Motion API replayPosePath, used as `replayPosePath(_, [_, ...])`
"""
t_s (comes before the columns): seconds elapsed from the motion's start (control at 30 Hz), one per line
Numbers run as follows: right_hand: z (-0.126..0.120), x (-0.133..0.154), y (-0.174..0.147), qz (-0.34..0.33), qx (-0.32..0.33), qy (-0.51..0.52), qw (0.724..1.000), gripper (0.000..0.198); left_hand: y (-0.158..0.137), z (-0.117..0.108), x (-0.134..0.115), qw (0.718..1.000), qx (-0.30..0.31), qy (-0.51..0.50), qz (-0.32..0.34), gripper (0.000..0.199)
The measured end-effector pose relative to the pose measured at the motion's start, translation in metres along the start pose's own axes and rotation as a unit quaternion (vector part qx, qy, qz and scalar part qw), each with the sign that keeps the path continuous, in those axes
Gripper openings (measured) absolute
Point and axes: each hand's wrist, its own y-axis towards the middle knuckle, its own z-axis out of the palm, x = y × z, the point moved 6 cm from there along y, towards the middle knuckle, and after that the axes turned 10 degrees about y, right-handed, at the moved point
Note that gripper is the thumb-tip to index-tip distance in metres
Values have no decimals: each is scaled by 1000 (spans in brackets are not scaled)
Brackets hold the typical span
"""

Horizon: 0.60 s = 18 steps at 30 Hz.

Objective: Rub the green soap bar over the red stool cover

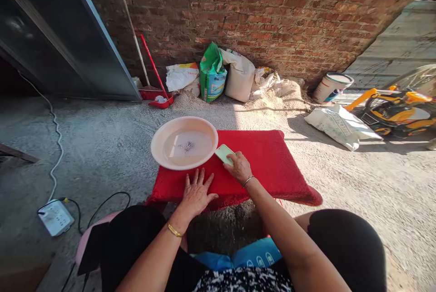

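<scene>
A red cloth covers a low surface in front of me. On its left end stands a pale pink basin with shallow water and dark bits at the bottom. My right hand grips a light green flat object, pressed against the cloth just beside the basin's rim. My left hand lies flat, fingers spread, on the near edge of the cloth below the basin.
Against the brick wall lean several sacks, one of them green, a red dustpan and a white bucket. A white sack and a yellow toy vehicle sit right. A power strip with cables lies left.
</scene>
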Motion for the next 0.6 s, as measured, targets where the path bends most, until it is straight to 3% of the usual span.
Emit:
replayPosePath(0.1, [-10,-33,-1,40,-7,-10,999,36,3,4,0,1000,1,4,11,75])
replayPosePath(0.23, [-68,-136,-31,204,-68,-21,976,39,2,5,-3,1000,21,3,10,77])
replayPosePath(0.3, [-99,-178,-49,291,-110,-27,950,44,-4,-7,-5,999,27,-15,10,73])
replayPosePath(0.37, [-117,-194,-59,325,-141,-31,935,45,-12,-33,-4,998,-10,-59,27,64])
replayPosePath(0.43, [-115,-181,-53,284,-145,-21,948,43,-17,-72,8,987,-99,-118,40,51])
replayPosePath(0.53, [-79,-119,-29,133,-103,20,986,37,-8,-123,49,960,-231,-159,4,40])
replayPosePath(0.6, [-44,-69,-17,39,-63,46,996,33,15,-136,76,961,-237,-142,-27,37])
